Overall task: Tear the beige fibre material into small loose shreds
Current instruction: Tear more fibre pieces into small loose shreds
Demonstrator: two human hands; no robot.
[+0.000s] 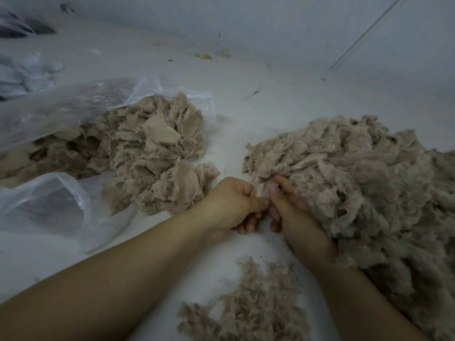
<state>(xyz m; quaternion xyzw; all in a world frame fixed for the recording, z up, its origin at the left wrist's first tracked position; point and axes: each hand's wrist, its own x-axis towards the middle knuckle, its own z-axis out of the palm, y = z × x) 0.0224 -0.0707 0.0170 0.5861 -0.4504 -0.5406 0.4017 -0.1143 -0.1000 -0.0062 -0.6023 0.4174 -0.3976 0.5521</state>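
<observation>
My left hand [232, 204] and my right hand [293, 212] meet at the centre of the white surface, both pinching one small piece of beige fibre [263, 189] between thumbs and fingers at the near-left edge of a large fluffy heap [364, 183]. That heap of torn fibre spreads across the right side. On the left lies a pile of coarser, flatter beige chunks [152, 151], spilling out of a clear plastic bag [73, 104]. A thin scatter of loose shreds [253, 308] lies near me between my forearms.
A second clear plastic bag [56, 203] lies crumpled at the near left. Pale folded material [27, 75] and a dark bundle [22, 27] sit at the far left. Small scraps [206, 56] dot the floor near the back wall [270, 18].
</observation>
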